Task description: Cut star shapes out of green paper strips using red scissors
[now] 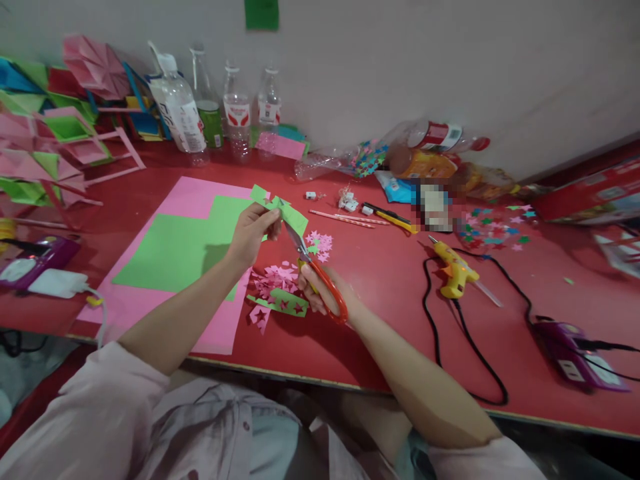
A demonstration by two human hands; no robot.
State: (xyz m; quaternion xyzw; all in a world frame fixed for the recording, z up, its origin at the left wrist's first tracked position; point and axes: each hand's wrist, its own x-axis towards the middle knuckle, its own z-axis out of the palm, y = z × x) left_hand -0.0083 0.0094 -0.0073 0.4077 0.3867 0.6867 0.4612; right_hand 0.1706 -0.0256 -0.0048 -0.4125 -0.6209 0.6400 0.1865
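Note:
Between its thumb and fingers, my left hand [254, 230] pinches a strip of green paper [295, 217]. My right hand [320, 287] is closed around the orange and yellow handles of the scissors [334, 293], whose blades point up and left at the strip. Just below lie pink paper scraps [275, 283] and a green offcut [280, 303] with star-shaped holes. Small pink paper stars [320, 245] are piled right of the blades. Green sheets [165, 253] rest on a larger pink sheet [215, 333] left of my hands.
A yellow glue gun [454, 270] with a black cord lies to the right, near a purple power strip [575, 353]. Plastic bottles [237, 113] stand along the wall. Folded paper models [55, 147] crowd the left. A yellow cutter knife [393, 219] and coloured stars [493, 227] lie farther back.

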